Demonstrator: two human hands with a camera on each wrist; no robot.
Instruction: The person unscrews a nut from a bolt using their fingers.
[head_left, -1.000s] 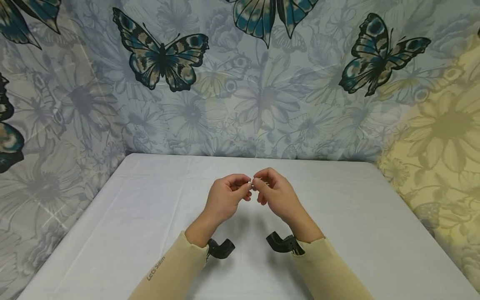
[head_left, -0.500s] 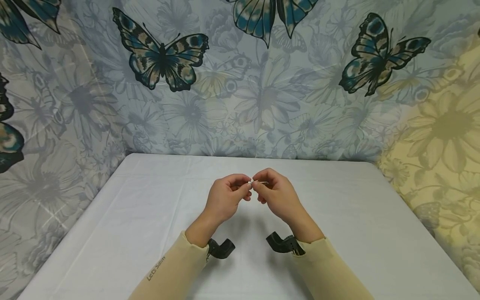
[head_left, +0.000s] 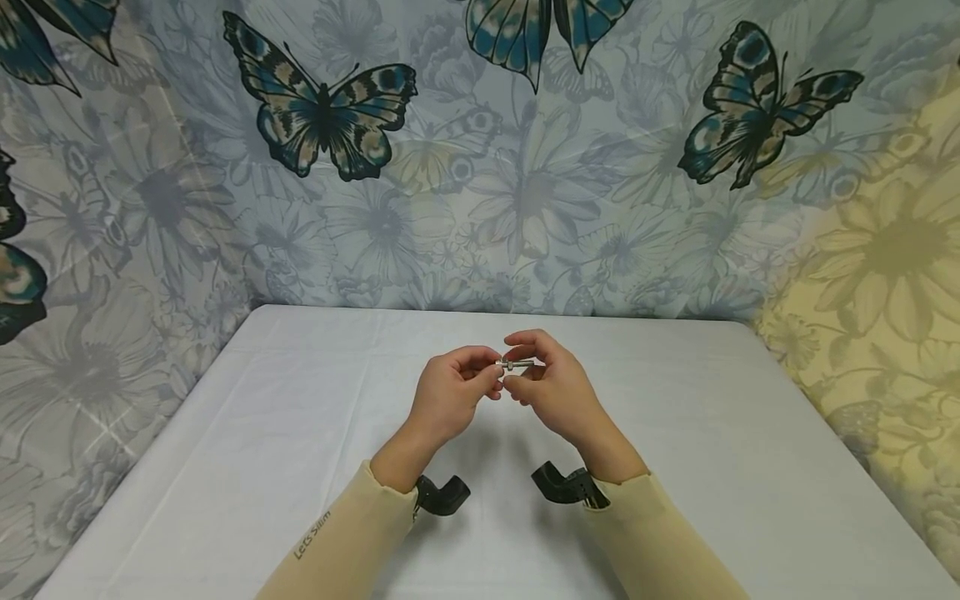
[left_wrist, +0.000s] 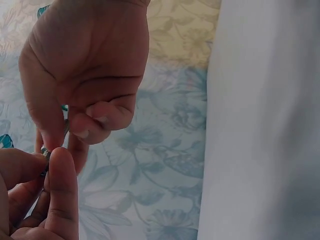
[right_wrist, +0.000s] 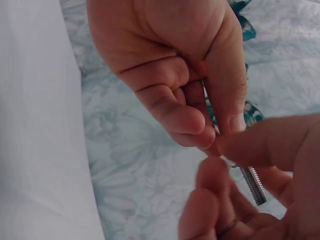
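Right hand (head_left: 553,375) has spread, baring a threaded metal rod (right_wrist: 254,185).

A broad, flat, white-topped table (head_left: 712,433) is presenting a smooth, matt, cloth-like surface, its two far corners showing a rounded outline. A faint straight fold line (head_left: 351,417) is running left of the table's middle, from near its far edge toward its near edge. Soft grey shadows (head_left: 483,446) are lying on the table's middle and near parts.
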